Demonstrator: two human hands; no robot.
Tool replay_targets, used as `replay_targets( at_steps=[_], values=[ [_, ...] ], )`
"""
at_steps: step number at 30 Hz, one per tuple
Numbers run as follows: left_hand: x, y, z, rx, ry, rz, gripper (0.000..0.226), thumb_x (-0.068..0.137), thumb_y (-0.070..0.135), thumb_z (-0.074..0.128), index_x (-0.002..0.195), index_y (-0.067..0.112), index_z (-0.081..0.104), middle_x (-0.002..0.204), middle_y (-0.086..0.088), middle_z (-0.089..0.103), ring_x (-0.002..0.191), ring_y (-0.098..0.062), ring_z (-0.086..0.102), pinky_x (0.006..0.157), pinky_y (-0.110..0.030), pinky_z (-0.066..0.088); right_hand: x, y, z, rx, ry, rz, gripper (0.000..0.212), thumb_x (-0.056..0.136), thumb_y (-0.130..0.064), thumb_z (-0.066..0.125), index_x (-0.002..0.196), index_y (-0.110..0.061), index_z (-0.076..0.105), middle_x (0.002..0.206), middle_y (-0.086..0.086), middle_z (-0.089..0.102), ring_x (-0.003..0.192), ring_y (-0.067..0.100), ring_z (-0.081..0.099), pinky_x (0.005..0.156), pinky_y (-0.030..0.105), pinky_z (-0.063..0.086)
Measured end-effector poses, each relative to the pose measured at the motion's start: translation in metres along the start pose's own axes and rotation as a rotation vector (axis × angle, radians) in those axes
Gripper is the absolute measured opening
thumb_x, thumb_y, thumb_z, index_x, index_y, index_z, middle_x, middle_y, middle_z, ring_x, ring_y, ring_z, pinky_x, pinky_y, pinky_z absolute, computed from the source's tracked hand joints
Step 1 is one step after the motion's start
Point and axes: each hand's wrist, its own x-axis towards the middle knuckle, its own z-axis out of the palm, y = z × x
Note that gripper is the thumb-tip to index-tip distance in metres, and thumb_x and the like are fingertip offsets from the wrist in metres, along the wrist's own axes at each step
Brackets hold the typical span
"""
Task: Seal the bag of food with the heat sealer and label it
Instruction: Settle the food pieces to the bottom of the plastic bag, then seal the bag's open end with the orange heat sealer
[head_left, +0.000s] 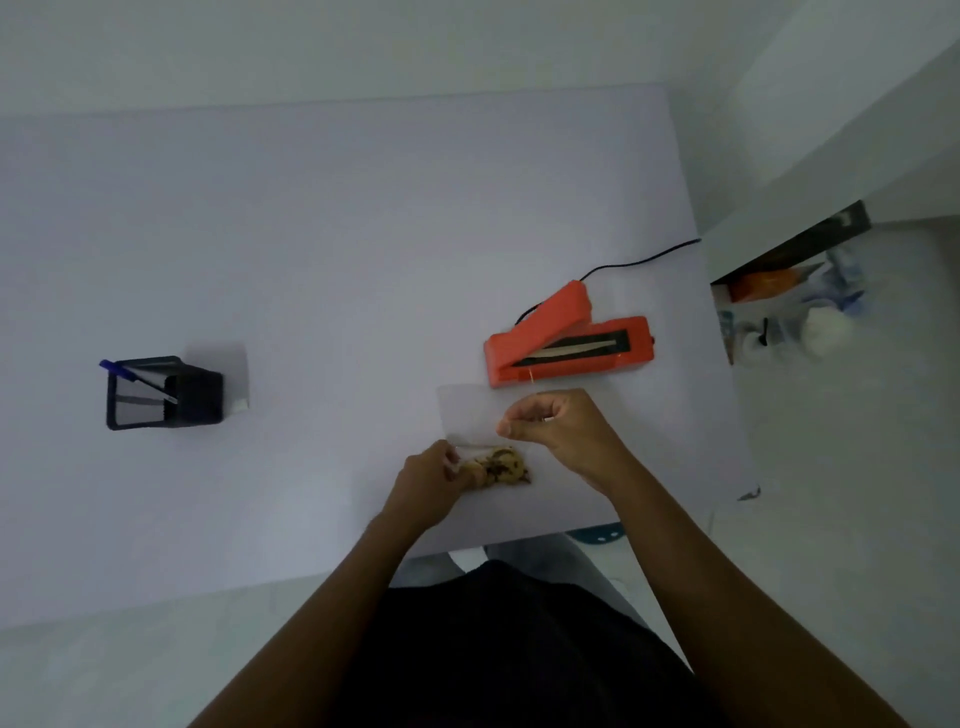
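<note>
Bag (470, 415) with cookies (501, 465) on worktop (311, 234), near edge. Left hand (423, 480) fingers pinch bag's side; right hand (558, 426) fingers pinch top. Sealer (566, 345) open just beyond, cord (639, 260) trailing. Pen holder (163, 392) far left.

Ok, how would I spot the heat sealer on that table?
On the pale lilac table, look toward its right edge, just beyond the hands. The orange plastic heat sealer sits there with its lid raised and a black cord trailing; nothing else is orange.

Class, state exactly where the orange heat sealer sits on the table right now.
In the head view, the heat sealer sits open on the table's right side, just beyond the right hand and the bag.
</note>
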Motion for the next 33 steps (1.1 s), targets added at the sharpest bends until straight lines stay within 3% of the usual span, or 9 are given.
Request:
replay_targets(
  at_steps=[5,8,11,14,20,23,25,28,33],
  values=[
    [-0.009,0.047,0.023,-0.001,0.153,0.151,0.071,0.072,0.061,0.074,0.13,0.027,0.05,0.115,0.014,0.053,0.103,-0.011,0.052,0.085,-0.028,0.048,-0.008,0.014,-0.062,-0.067,-0.063,0.019,0.012,0.076,-0.013,0.084,0.087,-0.012,0.079,0.085,-0.001,0.079,0.083,0.011,0.074,0.08,0.02,0.055],
    [-0.015,0.074,0.028,-0.211,0.132,0.287,0.06,0.077,0.051,0.076,0.129,0.027,0.057,0.123,0.015,0.058,0.094,-0.005,0.057,0.076,-0.015,0.048,-0.007,0.022,-0.086,-0.07,-0.057,0.03,0.009,0.078,-0.013,0.082,0.085,-0.017,0.079,0.086,-0.002,0.079,0.085,0.011,0.074,0.087,0.027,0.056],
    [-0.016,0.098,0.032,-0.342,0.122,0.306,0.041,0.086,0.041,0.069,0.124,0.025,0.062,0.121,0.016,0.062,0.093,-0.006,0.062,0.074,-0.015,0.05,-0.002,0.032,-0.097,-0.04,-0.029,0.053,0.008,0.078,-0.015,0.083,0.083,-0.019,0.079,0.086,-0.001,0.079,0.087,0.013,0.074,0.09,0.031,0.055],
    [-0.009,0.112,0.035,-0.485,0.154,0.283,0.023,0.097,0.032,0.057,0.107,0.017,0.071,0.104,0.008,0.071,0.082,-0.002,0.063,0.066,-0.017,0.048,0.006,0.039,-0.101,0.012,0.016,0.074,0.015,0.076,-0.018,0.085,0.088,-0.013,0.079,0.087,0.002,0.079,0.085,0.012,0.074,0.087,0.029,0.055],
    [0.01,0.126,0.038,-0.572,0.217,0.199,0.026,0.098,0.029,0.056,0.09,0.011,0.074,0.087,0.001,0.074,0.065,-0.001,0.058,0.062,-0.019,0.046,0.023,0.044,-0.103,0.077,0.101,0.076,0.014,0.082,-0.022,0.079,0.093,-0.015,0.077,0.088,-0.003,0.078,0.081,0.001,0.072,0.082,0.026,0.052],
    [0.022,0.129,0.04,-0.602,0.259,0.121,0.029,0.098,0.034,0.056,0.089,0.014,0.075,0.084,-0.001,0.075,0.07,-0.016,0.065,0.066,-0.027,0.049,0.03,0.044,-0.102,0.142,0.158,0.069,0.012,0.086,-0.027,0.076,0.091,-0.017,0.078,0.086,-0.007,0.077,0.068,-0.008,0.064,0.073,0.021,0.045],
    [0.027,0.129,0.041,-0.604,0.257,0.071,0.029,0.097,0.034,0.057,0.086,0.014,0.076,0.083,-0.001,0.075,0.077,-0.026,0.066,0.07,-0.034,0.05,0.034,0.046,-0.103,0.166,0.182,0.071,0.015,0.09,-0.03,0.071,0.087,-0.018,0.079,0.082,-0.007,0.075,0.061,-0.004,0.057,0.07,0.022,0.045],
    [0.03,0.132,0.042,-0.641,0.249,0.011,0.024,0.095,0.024,0.06,0.081,0.012,0.075,0.082,0.0,0.074,0.074,-0.015,0.065,0.075,-0.033,0.05,0.037,0.05,-0.101,0.158,0.2,0.073,0.023,0.092,-0.036,0.068,0.084,-0.018,0.079,0.085,0.011,0.074,0.068,0.012,0.051,0.072,0.027,0.047],
    [0.031,0.139,0.044,-0.75,0.269,-0.041,0.02,0.094,0.026,0.061,0.086,0.015,0.074,0.078,0.004,0.071,0.068,-0.008,0.059,0.07,-0.027,0.045,0.041,0.055,-0.099,0.138,0.228,0.059,0.025,0.092,-0.034,0.069,0.095,-0.011,0.078,0.082,0.004,0.073,0.059,0.0,0.055,0.07,0.024,0.046]
  ],
)
